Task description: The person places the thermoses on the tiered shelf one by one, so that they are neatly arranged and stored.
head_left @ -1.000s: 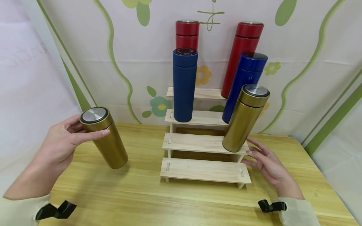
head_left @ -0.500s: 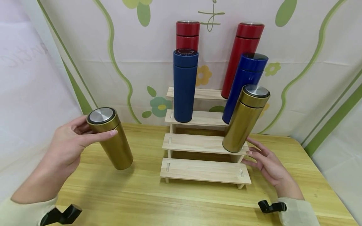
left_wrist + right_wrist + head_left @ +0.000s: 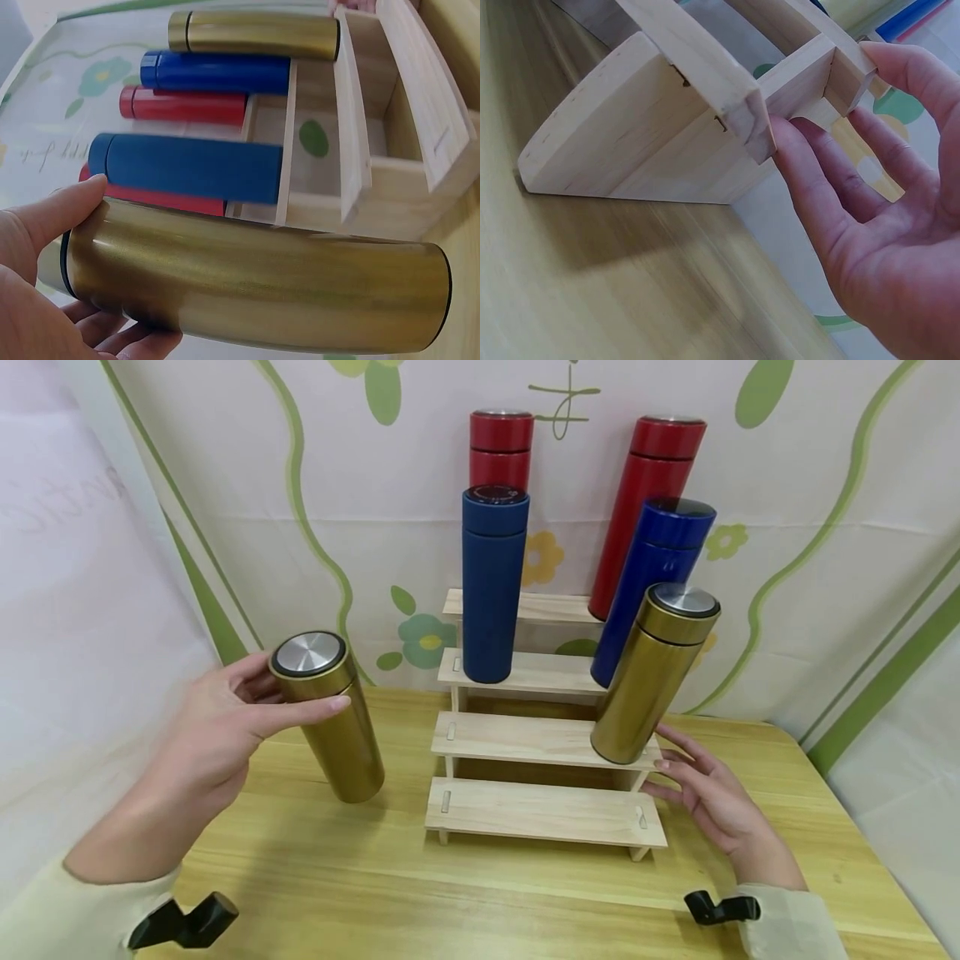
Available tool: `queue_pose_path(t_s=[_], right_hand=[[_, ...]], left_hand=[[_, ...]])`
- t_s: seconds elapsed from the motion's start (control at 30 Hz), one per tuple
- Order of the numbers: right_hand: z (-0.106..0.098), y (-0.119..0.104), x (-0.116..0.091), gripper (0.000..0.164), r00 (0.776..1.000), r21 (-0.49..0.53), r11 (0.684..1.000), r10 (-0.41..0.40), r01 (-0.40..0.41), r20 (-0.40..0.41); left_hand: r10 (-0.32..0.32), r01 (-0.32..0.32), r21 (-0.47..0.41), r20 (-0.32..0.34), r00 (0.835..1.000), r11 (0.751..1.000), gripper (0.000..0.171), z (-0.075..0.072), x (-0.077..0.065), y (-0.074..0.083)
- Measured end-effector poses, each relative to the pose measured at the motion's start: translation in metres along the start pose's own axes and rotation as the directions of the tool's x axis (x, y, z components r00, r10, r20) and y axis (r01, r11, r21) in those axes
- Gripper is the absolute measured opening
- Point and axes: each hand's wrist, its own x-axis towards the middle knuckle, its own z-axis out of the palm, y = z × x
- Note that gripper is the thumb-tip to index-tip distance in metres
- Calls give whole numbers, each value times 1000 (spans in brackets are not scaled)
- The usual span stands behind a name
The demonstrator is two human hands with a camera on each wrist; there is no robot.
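My left hand grips a gold thermos bottle near its steel-topped lid, thumb on one side and fingers round the other. The bottle leans slightly and hangs above the table, left of the stepped wooden stand. At the stand's right end my right hand holds the edge of a tier with its fingertips; the right wrist view has these fingers against the board ends. Another gold thermos bottle stands on the right of the third tier from the top, just above the right hand.
Two blue bottles, the left and the right, stand on the second tier. Behind them on the top tier are two red bottles, left and right. A patterned cloth hangs behind the wooden table.
The left hand has carried its gold bottle to the right, closer to the stand, and slightly upward in the last half second. The right hand has stayed at the stand.
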Motion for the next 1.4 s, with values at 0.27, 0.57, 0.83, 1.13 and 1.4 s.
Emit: queue_pose_path(t_s=[0.27,0.57,0.83,1.13,1.4], right_hand=[[0,0,-1,52,1000,7,1000,-14,14,13],[-2,1,-1,53,999,21,999,-27,27,22],[-2,1,1,53,999,29,999,-38,37,34],[-1,1,1,53,999,25,999,-27,26,31],[-3,1,0,53,999,9,1000,-27,27,29]], left_hand=[[-13,12,32,31,999,999,70,26,3,17],[50,-53,40,75,996,998,73,49,3,42],[92,-90,-17,97,991,996,68,67,2,59],[116,-113,-31,113,987,993,63,84,6,70],[163,-153,-84,133,978,985,59,101,14,74]])
